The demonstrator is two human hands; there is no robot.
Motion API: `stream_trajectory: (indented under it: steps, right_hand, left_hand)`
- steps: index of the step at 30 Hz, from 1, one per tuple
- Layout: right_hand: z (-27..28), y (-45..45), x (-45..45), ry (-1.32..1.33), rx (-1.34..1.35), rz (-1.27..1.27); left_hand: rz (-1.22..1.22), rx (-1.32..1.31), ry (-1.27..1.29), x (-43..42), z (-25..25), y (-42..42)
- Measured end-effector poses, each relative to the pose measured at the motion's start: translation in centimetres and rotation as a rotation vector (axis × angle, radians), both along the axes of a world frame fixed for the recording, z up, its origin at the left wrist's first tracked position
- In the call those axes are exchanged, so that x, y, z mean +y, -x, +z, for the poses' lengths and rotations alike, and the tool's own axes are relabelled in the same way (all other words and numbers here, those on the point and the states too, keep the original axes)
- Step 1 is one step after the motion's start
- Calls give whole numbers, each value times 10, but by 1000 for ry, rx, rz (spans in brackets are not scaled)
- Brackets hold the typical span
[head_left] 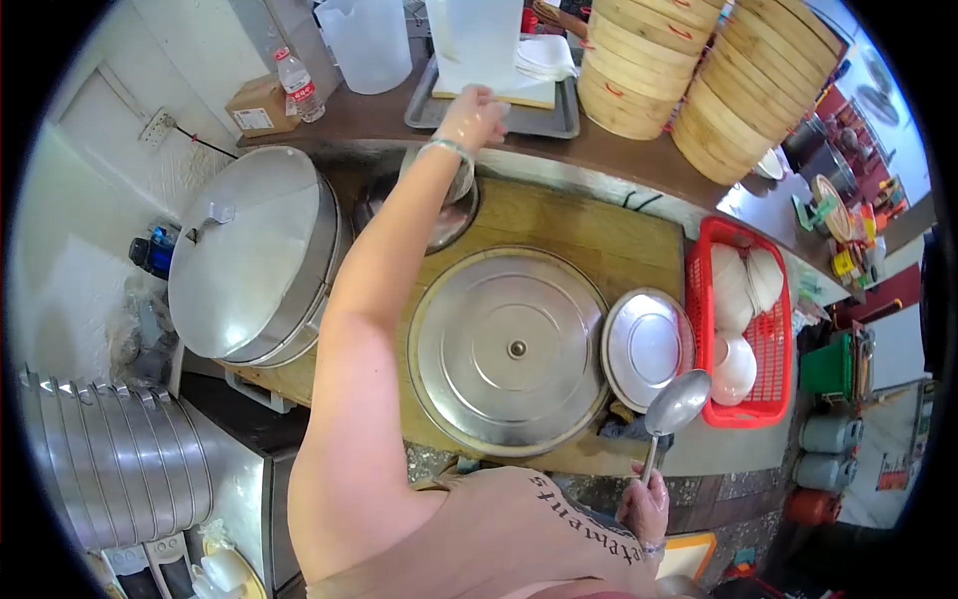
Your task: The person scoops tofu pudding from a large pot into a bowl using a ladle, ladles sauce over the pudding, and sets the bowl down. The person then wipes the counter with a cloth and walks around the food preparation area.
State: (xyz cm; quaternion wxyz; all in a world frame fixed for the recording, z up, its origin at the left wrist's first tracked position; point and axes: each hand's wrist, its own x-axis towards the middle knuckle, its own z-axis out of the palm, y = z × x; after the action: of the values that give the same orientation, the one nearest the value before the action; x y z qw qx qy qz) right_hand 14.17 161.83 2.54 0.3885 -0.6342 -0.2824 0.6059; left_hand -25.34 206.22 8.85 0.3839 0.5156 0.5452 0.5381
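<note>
My left arm stretches forward over the worktop. Its hand (473,117), in a thin clear glove, is at the near edge of a grey tray (559,122); its fingers are curled, and what they hold, if anything, is hidden. On that tray stand a tall whitish container (471,45) and a stack of white sheets or cloths (546,57). Low at the right, my right hand (647,507), also gloved, is closed around the handle of a metal ladle (679,401). The ladle's bowl points up, beside a small round metal lid (647,344).
A large round metal lid (509,349) lies on the wooden board (629,235). Left stands a big lidded steamer (254,260). A red basket (753,411) of white bowls is at the right. Bamboo steamers (639,65) are stacked on the shelf, beside a bottle (299,88).
</note>
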Motion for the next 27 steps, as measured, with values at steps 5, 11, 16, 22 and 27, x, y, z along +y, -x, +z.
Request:
stream_trajectory:
  steps: [5,11,16,22,27]
  right_hand:
    - [7,24,25,33,82,-9]
    - [0,37,35,103,36,-44]
    - [-3,32,28,108,7,-72]
    - [-10,19,11,63,33,-117]
    - [-16,-1,-23,28,-53,-89]
  left_hand:
    - [380,308,-243,119,10,63]
    - [516,251,-185,190,68,117]
    - [230,-60,-7,209,61,112]
    - [254,-205,-40,161,84,66]
    - [-119,-393,-433,117,45,74]
